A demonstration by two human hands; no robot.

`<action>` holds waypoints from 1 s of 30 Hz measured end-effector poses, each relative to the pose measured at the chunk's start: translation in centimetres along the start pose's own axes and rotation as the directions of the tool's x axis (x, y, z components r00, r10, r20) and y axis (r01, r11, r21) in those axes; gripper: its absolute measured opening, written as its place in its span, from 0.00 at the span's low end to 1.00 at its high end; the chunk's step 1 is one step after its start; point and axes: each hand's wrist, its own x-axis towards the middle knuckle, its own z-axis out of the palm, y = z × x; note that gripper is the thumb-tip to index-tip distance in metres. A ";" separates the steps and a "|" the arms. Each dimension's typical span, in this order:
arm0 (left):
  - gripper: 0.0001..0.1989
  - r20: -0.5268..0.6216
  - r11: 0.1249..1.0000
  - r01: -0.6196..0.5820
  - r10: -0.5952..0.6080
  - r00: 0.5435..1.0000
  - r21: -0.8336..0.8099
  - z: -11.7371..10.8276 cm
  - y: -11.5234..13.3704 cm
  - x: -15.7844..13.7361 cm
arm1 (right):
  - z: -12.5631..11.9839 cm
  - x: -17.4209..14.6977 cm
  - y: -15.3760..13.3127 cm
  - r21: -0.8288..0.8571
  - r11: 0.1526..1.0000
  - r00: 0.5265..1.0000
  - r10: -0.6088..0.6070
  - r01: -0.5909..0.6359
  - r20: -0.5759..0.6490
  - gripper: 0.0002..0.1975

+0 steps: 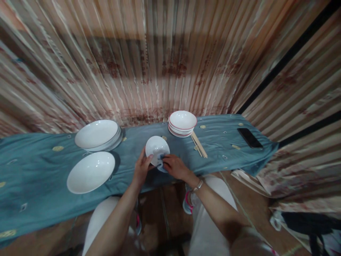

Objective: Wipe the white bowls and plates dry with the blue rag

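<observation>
A small white bowl is tilted toward me above the front edge of the cloth-covered table. My left hand is closed on its left rim, the thumb over the inside. At the bowl's lower right, my right hand pinches a blue and white cloth against the inner wall and rim. Part of the cloth hangs below the bowl. To the right and behind stands a stack of white bowls with red rims. On the left lie a large white bowl and a stack of large white dishes.
Several wooden chopsticks lie beside the red-rimmed bowls. A black phone rests near the right end of the table. Pleated patterned curtains hang behind and to the right. My knees are below the table's front edge.
</observation>
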 end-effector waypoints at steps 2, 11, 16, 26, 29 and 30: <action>0.48 -0.012 1.000 0.009 -0.009 1.000 0.000 0.0 0.1 -0.1 | 0.2 0.2 -0.2 0.107 0.993 0.999 -0.052 0.052 -0.003 0.08; 0.45 -0.026 0.999 0.034 -0.034 0.999 -0.012 0.3 0.3 0.0 | -0.9 0.9 -0.7 0.132 0.990 0.997 0.048 -0.055 0.062 0.07; 0.45 -0.018 0.998 0.035 -0.036 0.999 -0.056 0.6 0.1 0.2 | -1.1 1.4 0.1 -0.154 0.962 0.974 0.224 -0.223 -0.009 0.09; 0.47 0.044 0.992 0.057 -0.052 0.998 -0.116 0.3 0.3 0.0 | 0.0 5.3 1.7 -0.177 0.944 0.949 0.241 -0.277 -0.201 0.18; 0.48 0.081 0.990 0.074 -0.065 0.995 -0.117 0.2 0.4 -0.1 | 0.4 6.3 2.3 -0.105 0.959 0.942 0.232 -0.263 -0.241 0.22; 0.48 0.086 0.990 0.081 -0.071 0.994 -0.117 0.2 0.4 -0.1 | 0.6 6.7 2.4 -0.075 0.964 0.938 0.229 -0.256 -0.259 0.22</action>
